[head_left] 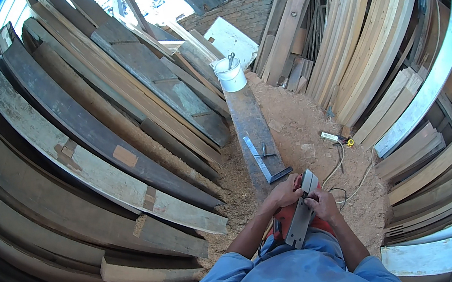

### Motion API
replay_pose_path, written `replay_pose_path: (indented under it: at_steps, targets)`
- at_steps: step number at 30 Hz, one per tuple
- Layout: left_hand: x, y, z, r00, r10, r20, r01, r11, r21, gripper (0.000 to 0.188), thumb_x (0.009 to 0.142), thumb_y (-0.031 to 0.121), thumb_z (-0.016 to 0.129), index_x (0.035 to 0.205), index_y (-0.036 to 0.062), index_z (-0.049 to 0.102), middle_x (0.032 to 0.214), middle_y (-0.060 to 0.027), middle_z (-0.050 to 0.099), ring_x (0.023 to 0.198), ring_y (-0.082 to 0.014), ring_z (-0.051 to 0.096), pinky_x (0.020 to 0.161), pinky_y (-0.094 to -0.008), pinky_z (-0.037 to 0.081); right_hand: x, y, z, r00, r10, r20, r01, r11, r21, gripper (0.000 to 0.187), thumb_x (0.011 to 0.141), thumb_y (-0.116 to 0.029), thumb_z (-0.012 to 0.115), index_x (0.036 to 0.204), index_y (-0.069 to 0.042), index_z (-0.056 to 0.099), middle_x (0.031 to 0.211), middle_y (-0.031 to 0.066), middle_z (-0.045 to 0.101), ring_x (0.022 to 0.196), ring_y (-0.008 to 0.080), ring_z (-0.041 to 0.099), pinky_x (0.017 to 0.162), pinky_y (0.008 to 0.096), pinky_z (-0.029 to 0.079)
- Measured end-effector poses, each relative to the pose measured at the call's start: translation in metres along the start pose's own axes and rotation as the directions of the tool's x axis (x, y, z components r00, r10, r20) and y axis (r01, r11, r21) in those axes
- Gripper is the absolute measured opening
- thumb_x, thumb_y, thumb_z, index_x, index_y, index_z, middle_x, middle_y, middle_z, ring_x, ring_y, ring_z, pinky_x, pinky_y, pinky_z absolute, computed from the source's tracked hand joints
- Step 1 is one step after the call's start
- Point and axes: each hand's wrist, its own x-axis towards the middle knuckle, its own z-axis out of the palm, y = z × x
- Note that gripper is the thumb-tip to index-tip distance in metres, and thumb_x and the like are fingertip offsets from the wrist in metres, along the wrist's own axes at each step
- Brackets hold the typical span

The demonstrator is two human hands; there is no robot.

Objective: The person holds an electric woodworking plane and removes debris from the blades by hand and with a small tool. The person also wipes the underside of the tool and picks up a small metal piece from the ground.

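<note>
A red electric hand planer [300, 223] rests in my lap, its grey metal sole turned up toward me. My left hand [284, 194] is wrapped round the planer's red body near its far end. Against the right side of the sole, around its middle, my right hand [321, 205] has its fingers curled and pinched. Whether those fingers also hold something small is hidden. Just beyond my hands, a try square [258, 158] with a metal blade and dark stock lies on a narrow wooden bench [252, 116]. Beside its blade sits a small dark tool [265, 150].
A white bucket [230, 75] with a metal tool in it stands at the bench's far end. Sawdust covers the floor [297, 117], where a power strip [333, 137], a yellow tape measure [350, 142] and a cord lie. Boards lean along the left [85, 154] and right [363, 37].
</note>
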Motion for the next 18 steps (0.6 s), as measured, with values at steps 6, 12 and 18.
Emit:
replay_pose_path:
  at_steps: [6, 12, 18]
  targets:
    - [0.001, 0.0, -0.001, 1.0, -0.012, 0.022, 0.012, 1.0, 0.005, 0.067, 0.092, 0.033, 0.062, 0.148, 0.0036, 0.039, 0.127, -0.0277, 0.063, 0.121, -0.0429, 0.062, 0.104, -0.0475, 0.047, 0.004, 0.004, 0.003, 0.997, -0.051, -0.059, 0.04, 0.984, -0.175, 0.016, 0.088, -0.015, 0.073, 0.089, 0.0, 0.067, 0.076, 0.0173, 0.07, 0.072, 0.0344, 0.071, 0.068, 0.0443, 0.054]
    - [-0.001, 0.006, -0.004, 0.999, -0.029, 0.027, 0.029, 1.0, 0.001, 0.07, 0.091, 0.037, 0.061, 0.148, 0.0037, 0.038, 0.132, -0.0303, 0.061, 0.125, -0.0458, 0.059, 0.105, -0.0499, 0.046, 0.007, 0.004, 0.003, 0.946, -0.315, -0.071, 0.274, 0.9, -0.338, 0.01, 0.086, -0.01, 0.07, 0.09, 0.0, 0.067, 0.076, 0.0179, 0.07, 0.072, 0.036, 0.071, 0.069, 0.0458, 0.054]
    - [-0.003, 0.006, -0.005, 0.999, -0.039, 0.035, 0.039, 0.999, 0.011, 0.07, 0.092, 0.038, 0.062, 0.148, 0.0038, 0.038, 0.13, -0.0306, 0.062, 0.124, -0.0461, 0.059, 0.104, -0.0508, 0.046, 0.009, -0.015, -0.008, 0.996, 0.025, 0.081, 0.007, 0.929, -0.369, 0.017, 0.088, -0.017, 0.068, 0.097, -0.003, 0.068, 0.092, 0.0203, 0.071, 0.09, 0.0399, 0.069, 0.08, 0.0502, 0.053]
